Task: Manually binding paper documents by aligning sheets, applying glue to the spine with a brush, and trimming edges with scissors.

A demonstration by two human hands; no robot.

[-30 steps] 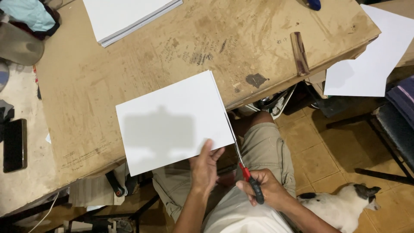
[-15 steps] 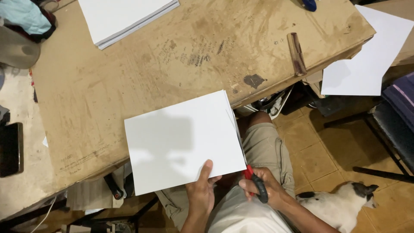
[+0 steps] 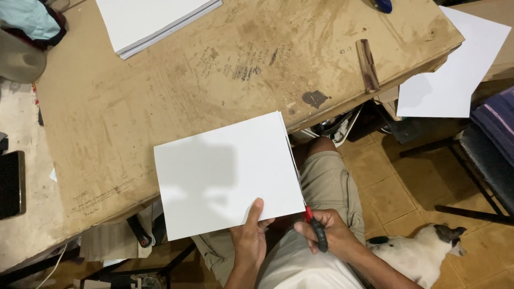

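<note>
Mid-cut along the right edge of the white sheets (image 3: 227, 174). My left hand (image 3: 250, 241) pinched their near edge, thumb on top; my right hand (image 3: 326, 234) was closed on the scissors (image 3: 315, 230). Sheets half overhung the table (image 3: 160, 107) edge. Next needed steady feed; cat (image 3: 423, 251) sat close right.

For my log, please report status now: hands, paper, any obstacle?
Left hand grips white sheet at bottom edge. Right hand holds scissors at sheet's right edge. Cat beside right arm.
</note>
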